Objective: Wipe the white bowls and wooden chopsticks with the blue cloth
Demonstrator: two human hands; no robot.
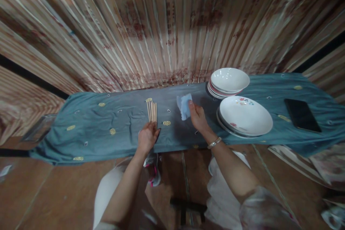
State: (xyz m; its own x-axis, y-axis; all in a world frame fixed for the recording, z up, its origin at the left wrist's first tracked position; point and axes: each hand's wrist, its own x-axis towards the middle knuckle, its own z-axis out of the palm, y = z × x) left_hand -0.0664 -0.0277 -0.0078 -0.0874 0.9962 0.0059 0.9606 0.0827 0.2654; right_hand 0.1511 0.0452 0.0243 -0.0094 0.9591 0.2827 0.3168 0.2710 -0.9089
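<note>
Several wooden chopsticks (152, 110) stick out from my left hand (148, 137), whose fingers are wrapped round their near ends just above the cloth. A light blue cloth (184, 107) hangs from my right hand (198, 116), pinched between thumb and fingers. To the right of that hand stands a stack of large white plates (246, 115) with a floral pattern on the top one. Behind them is a stack of white bowls (229, 80). The two hands are apart from each other.
A dark green cloth with yellow pineapple prints (121, 140) covers the long narrow table. Towards its right end lies a black tablet-like slab (302, 115). Patterned curtains (167, 25) hang behind the table, and dark poles (35, 75) stand at its sides.
</note>
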